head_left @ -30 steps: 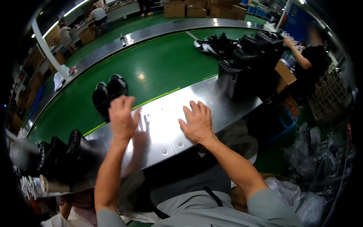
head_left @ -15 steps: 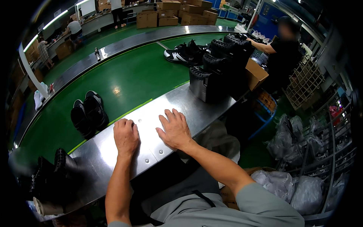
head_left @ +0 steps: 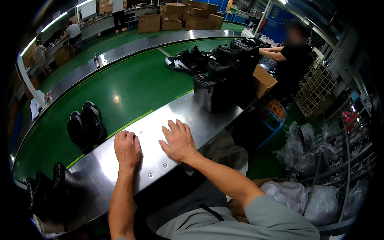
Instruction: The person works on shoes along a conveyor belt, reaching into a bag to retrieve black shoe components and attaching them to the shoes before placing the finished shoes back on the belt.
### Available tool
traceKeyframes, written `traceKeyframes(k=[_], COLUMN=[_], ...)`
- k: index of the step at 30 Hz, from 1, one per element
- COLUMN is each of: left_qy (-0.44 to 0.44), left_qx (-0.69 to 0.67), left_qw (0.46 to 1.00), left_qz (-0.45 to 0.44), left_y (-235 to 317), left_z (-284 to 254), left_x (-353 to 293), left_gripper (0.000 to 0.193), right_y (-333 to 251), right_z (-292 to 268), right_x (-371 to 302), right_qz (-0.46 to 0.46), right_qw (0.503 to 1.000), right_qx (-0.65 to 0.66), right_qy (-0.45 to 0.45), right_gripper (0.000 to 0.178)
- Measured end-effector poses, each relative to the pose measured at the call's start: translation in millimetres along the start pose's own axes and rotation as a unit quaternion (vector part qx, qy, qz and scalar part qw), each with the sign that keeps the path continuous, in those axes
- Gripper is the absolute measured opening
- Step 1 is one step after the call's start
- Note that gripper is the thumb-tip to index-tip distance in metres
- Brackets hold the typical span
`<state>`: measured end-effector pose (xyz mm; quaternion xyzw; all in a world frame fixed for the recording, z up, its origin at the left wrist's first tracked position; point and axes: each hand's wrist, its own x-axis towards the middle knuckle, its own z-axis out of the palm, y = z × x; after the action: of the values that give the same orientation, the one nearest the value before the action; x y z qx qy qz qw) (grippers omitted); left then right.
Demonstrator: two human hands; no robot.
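My left hand (head_left: 127, 151) rests on a brushed metal ledge (head_left: 164, 149), its fingers curled and nothing visible in them. To its right, my right hand (head_left: 178, 142) lies on the same ledge with its fingers spread, holding nothing. Beyond the ledge, a pair of black and grey sneakers (head_left: 86, 126) sits on the green surface, nearest to my left hand. Past my right hand, several black boots (head_left: 209, 93) with chunky soles are grouped at the ledge's right end. More dark boots (head_left: 64, 178) stand at the near left end.
Black and white sneakers (head_left: 182, 62) lie farther along the green surface. A person in black (head_left: 294, 60) works at the right, near an open cardboard box (head_left: 264, 81). Plastic-wrapped bundles (head_left: 324, 202) and a metal rack (head_left: 347, 160) are close on my right. Cartons (head_left: 172, 18) are stacked far back.
The whole view has shifted slightly, so the scene sits a little lower and farther left. My hands keep their places on the ledge. More of the other person's hands now shows.
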<state>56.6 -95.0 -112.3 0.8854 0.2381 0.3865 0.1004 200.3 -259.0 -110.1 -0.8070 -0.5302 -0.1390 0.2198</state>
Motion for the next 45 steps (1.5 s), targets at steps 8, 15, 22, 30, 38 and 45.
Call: traceKeyframes(k=[8,15,22,30,38,45], left_qy=[-0.006,-0.012,0.045,0.11,0.135,0.161], left_qx=[-0.027,-0.003,-0.365,-0.363,-0.355,-0.366], left_qw=[0.997,0.998,0.921,0.865,0.86,0.848], left_qz=[0.068,0.063,0.126,0.329,0.342,0.347], left_y=[13,4,116,160,162,168], left_z=[-7,-6,-119,-207,-207,-199], left_x=[3,2,54,70,79,82], left_gripper=[0.008,0.008,0.027,0.041,0.037,0.034], right_y=[2,0,4,-9,-6,-4], right_z=[3,1,2,6,3,2], right_x=[1,3,-2,-14,5,5], right_qz=[0.008,0.009,0.024,0.021,0.018,-0.001], right_qw=[1.0,1.0,1.0,0.999,0.998,1.0], right_qx=[-0.001,-0.006,-0.001,-0.014,0.007,0.014], right_qy=[0.006,-0.007,-0.004,-0.023,-0.067,0.001], right_gripper=[0.052,0.052,0.052,0.053,0.056,0.05])
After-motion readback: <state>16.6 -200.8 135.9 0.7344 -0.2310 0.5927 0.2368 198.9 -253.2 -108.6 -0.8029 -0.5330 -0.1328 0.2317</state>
